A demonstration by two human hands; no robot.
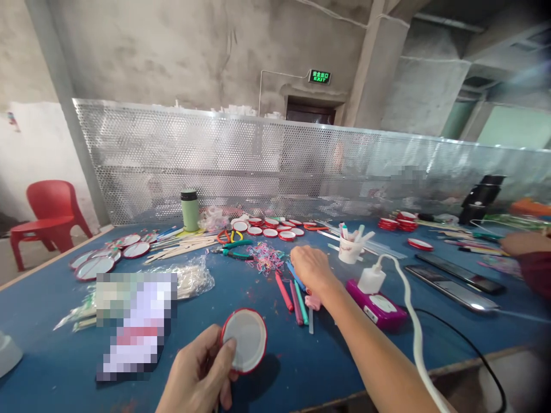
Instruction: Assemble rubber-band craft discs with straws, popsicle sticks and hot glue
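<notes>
My left hand [202, 367] pinches a round jar lid [246, 343] with a red rim, its pale inner side towards me, above the front of the table. My right hand [313, 267] is stretched out over the table with its fingers curled downward. Its fingertips are hidden, so what they hold, if anything, cannot be made out. Close to it lie a blue item [296, 276], several coloured pens [284, 291] and a tangled pile of small coloured bands [267, 258]. A pink item [313, 301] sits just below my right wrist.
On the blue table [181, 327] are more lids [271, 225], pliers [235, 252], wooden sticks [181, 246], a green bottle [189, 211] and a cup of pens [349, 249]. A purple power strip [379, 307] with a white cable [413, 321] stands beside my right forearm. Another person's arm [527, 252] shows at right.
</notes>
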